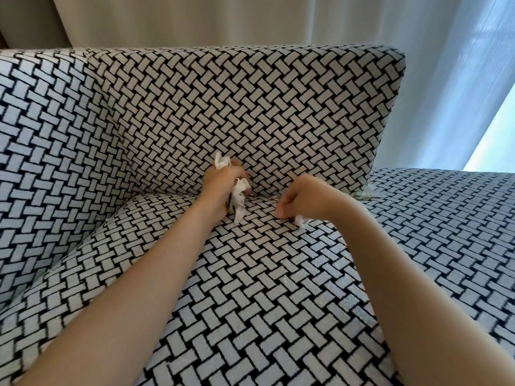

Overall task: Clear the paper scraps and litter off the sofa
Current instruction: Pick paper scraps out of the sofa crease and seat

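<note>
The sofa [250,288] is covered in a black-and-white woven-pattern fabric. My left hand [220,188] grips a bunch of crumpled white paper scraps [239,197], which stick out above and below the fist, near the crease between seat and backrest. My right hand [303,197] is curled with its fingertips down on the seat. A small white paper scrap [301,220] lies on the seat right under that hand. Whether the fingers pinch it I cannot tell.
The backrest [237,107] rises just behind both hands, and the sofa arm [41,162] stands at the left. A frayed pale tuft [361,194] sits at the backrest's lower right corner. Curtains [418,51] hang behind the sofa.
</note>
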{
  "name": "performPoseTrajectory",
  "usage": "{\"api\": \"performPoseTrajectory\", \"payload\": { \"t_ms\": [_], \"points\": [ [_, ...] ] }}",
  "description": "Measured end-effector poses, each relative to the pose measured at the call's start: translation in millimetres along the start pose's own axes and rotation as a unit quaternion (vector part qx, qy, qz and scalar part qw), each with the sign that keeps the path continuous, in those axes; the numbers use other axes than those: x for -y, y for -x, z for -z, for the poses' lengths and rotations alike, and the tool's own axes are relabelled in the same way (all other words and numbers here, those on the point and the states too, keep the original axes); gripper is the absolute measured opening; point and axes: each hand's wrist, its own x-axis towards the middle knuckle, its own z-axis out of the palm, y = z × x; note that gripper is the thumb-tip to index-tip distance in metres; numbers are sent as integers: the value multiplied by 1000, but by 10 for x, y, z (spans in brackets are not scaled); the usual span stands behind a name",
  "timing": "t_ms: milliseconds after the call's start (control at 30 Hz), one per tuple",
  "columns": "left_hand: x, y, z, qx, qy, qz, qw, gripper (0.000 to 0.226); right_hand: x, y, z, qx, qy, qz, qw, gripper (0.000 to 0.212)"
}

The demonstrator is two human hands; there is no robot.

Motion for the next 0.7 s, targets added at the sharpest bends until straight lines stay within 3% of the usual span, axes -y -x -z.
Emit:
{"api": "performPoseTrajectory", "payload": {
  "t_ms": [67, 200, 367, 500, 567, 633, 700],
  "points": [
    [35, -1, 56, -2, 37, 24, 999, 26, 11, 60, 20, 8, -7, 19, 1000, 17],
    [98, -12, 103, 14, 92, 12, 996, 30, 100, 62, -110, -19, 105, 32, 994, 23],
    [104, 52, 79, -17, 73, -22, 997, 27, 270, 108, -306, -40, 244, 30, 969, 26],
    [127, 238, 38, -33, 109, -37, 993, 27, 289, 265, -444, -89, 281, 38, 955, 27],
    [160, 446, 19, -34, 125, -35, 991, 22, 220, 413, -546, -174, 206, 56, 961, 24],
    [179, 663, -5, -24, 158, -27, 987, 21, 198, 592, -611, -230, -36, 35, 972, 19],
    [212, 886, 6, -17, 199, -17, 980, 19, 298, 839, -661, -193, -301, 14, 934, 14]
  ]
}}
